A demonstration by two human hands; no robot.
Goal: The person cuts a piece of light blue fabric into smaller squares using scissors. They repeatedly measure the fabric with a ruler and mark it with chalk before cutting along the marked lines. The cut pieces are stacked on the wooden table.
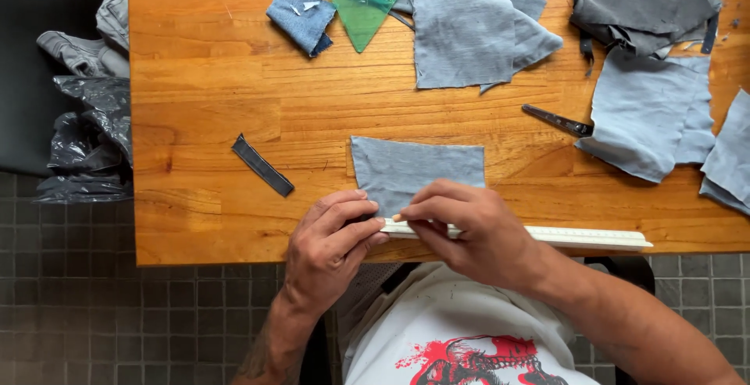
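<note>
— Where's the grey cloth?
— The grey cloth [416, 168] lies flat at the near edge of the bench [203, 80], partly under both hands.
— And the hands?
— The right hand [469, 229] pinches a white ruler [578, 237] along the edge; the left hand [328, 244] curls its fingers against the ruler's end, on the cloth.

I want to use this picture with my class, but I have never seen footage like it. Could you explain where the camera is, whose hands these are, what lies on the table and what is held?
The one picture comes from a camera worn on a person's head, looking down. Both hands are that person's. The left hand and right hand pinch a white ruler at the near edge of a wooden table, over a grey fabric rectangle. Around lie more grey fabric pieces, a denim scrap, a dark strip and a green set square.
</note>
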